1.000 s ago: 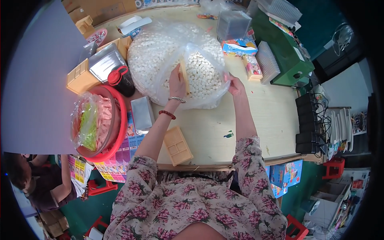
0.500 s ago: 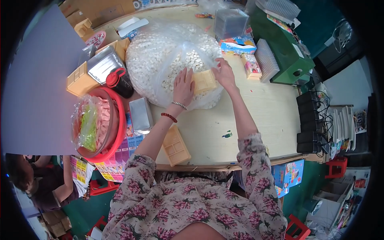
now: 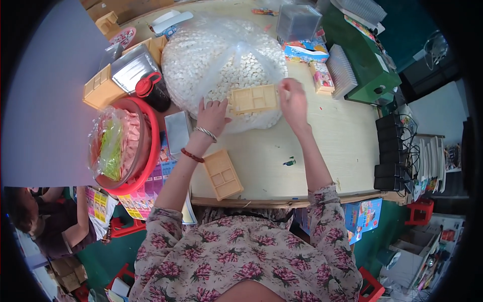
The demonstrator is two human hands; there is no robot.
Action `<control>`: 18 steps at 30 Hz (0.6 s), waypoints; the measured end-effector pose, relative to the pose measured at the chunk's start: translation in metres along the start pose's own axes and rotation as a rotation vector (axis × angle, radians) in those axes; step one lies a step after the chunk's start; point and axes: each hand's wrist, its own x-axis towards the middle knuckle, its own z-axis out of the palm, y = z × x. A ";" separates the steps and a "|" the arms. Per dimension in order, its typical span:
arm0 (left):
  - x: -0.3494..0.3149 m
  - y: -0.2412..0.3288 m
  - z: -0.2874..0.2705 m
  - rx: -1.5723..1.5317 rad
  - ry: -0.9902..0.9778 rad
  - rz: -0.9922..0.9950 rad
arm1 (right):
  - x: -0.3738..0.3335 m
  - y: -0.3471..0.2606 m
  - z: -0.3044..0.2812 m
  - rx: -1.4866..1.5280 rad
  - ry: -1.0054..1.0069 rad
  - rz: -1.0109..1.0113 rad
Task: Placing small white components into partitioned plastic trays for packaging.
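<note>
place: workshop | counter [image 3: 261, 176] | bulk bag [image 3: 221, 31] of small white pieces [image 3: 242, 71] | compartmented beige trays [image 3: 255, 100] | red stools [image 3: 421, 205] | second person [image 3: 56, 226] nearby

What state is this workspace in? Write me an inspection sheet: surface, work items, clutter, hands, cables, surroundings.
Surface: pale worktop, with a small dark green mark or scrap on it; cannot tell which.
Work items: cream compartment tray over a clear bag of small white pieces; second cream tray near the front edge.
Clutter: black bottle with red lid and red basin at left; clear plastic box at far right.
Hands: left hand open, at the tray's left end; right hand blurred, by its right end, contact unclear.
Cables: black cables beside black boxes at right.
Surroundings: another person at lower left; red stool at right.
</note>
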 end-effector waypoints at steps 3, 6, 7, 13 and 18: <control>0.002 -0.024 -0.007 0.050 -0.055 0.056 | 0.005 0.002 -0.009 -0.029 -0.032 0.631; 0.001 -0.030 -0.014 0.025 0.005 0.123 | -0.005 0.030 0.005 0.165 -0.421 1.049; 0.005 -0.029 -0.015 -0.008 0.047 0.158 | -0.017 0.052 0.013 0.368 -0.490 1.060; -0.001 -0.062 -0.033 -0.177 0.036 0.115 | -0.023 0.054 0.003 1.240 -0.181 1.112; -0.002 -0.075 -0.044 -0.342 -0.026 0.235 | -0.037 0.057 0.011 1.639 0.188 1.183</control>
